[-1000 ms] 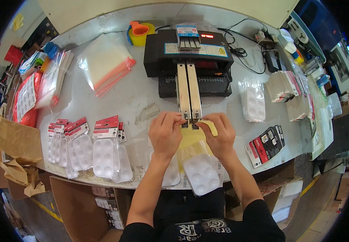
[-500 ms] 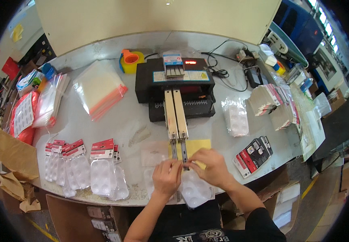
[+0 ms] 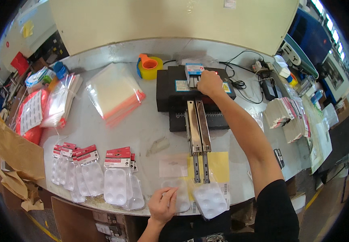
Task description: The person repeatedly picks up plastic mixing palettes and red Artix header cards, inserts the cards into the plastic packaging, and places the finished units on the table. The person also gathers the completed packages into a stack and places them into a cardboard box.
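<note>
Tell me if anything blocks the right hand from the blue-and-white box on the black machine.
Nothing visible does. The right hand is at the right side of the blue-and-white box, atop the black machine; whether it touches can't be told from this view.

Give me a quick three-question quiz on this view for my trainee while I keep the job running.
1. Multiple choice: which grip is up at the black machine? A, left; B, right; C, both.
2. True or false: as pictured, the yellow roll stands to the left of the machine.
3. Fill in the colour: in this view, the near ends of the metal rails overlap a ____ sheet.

Key:
1. B, the right grip.
2. True.
3. Yellow.
</note>
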A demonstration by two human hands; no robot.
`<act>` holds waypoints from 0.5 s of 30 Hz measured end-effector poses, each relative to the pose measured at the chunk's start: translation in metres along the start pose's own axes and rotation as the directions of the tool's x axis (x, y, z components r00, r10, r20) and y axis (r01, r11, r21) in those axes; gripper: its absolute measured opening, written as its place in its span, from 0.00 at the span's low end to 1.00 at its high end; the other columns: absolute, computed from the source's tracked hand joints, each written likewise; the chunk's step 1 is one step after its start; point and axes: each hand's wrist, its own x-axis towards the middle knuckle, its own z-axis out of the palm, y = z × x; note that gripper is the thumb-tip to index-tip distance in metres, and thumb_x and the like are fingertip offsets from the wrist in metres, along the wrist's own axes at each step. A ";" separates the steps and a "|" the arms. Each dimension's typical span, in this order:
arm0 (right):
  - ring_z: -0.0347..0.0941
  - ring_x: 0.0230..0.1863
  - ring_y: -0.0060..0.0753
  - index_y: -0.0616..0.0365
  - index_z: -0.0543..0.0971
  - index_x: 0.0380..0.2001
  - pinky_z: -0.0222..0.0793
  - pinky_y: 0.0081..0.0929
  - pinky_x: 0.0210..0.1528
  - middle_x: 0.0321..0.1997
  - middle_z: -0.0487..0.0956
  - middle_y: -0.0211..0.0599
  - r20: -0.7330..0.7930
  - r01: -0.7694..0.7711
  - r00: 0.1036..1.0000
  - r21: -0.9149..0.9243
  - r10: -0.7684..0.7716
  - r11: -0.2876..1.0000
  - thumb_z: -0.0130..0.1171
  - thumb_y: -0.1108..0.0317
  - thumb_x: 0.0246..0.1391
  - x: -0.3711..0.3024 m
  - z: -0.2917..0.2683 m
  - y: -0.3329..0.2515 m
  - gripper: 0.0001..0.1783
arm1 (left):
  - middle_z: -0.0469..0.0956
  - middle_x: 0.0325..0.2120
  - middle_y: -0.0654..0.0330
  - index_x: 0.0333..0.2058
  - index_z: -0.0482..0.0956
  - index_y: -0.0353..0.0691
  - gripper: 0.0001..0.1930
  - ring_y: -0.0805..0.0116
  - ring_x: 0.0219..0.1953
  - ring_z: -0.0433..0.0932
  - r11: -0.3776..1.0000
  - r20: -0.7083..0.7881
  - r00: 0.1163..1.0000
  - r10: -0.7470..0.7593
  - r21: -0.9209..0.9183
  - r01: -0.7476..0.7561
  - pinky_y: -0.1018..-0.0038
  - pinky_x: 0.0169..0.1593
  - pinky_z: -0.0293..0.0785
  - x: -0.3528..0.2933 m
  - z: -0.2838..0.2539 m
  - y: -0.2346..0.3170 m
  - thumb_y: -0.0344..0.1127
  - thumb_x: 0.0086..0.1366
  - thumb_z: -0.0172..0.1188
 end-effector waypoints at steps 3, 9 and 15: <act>0.76 0.44 0.58 0.67 0.79 0.34 0.73 0.44 0.46 0.40 0.78 0.59 0.030 -0.012 0.999 -0.037 0.013 0.999 0.57 0.68 0.45 0.002 0.004 -0.005 0.14 | 0.78 0.29 0.58 0.36 0.82 0.40 0.10 0.63 0.26 0.76 0.999 -0.004 1.000 -0.022 -0.042 0.022 0.74 0.28 0.72 -0.002 -0.001 -0.003 0.25 0.54 0.62; 0.77 0.46 0.53 0.64 0.80 0.37 0.73 0.42 0.47 0.43 0.79 0.55 0.112 -0.149 0.983 0.050 0.142 0.988 0.57 0.67 0.42 0.008 0.000 -0.005 0.17 | 0.78 0.30 0.58 0.36 0.82 0.40 0.10 0.64 0.27 0.76 0.997 -0.007 1.000 -0.010 -0.080 0.009 0.75 0.28 0.73 0.001 -0.009 0.000 0.24 0.53 0.62; 0.76 0.45 0.54 0.66 0.79 0.35 0.73 0.43 0.46 0.39 0.79 0.56 0.000 -0.033 0.999 -0.014 0.033 0.999 0.56 0.67 0.45 -0.014 0.015 0.004 0.15 | 0.77 0.29 0.58 0.35 0.82 0.40 0.10 0.63 0.27 0.77 0.999 -0.018 1.000 -0.004 -0.050 0.003 0.74 0.28 0.73 -0.008 -0.015 0.005 0.24 0.53 0.63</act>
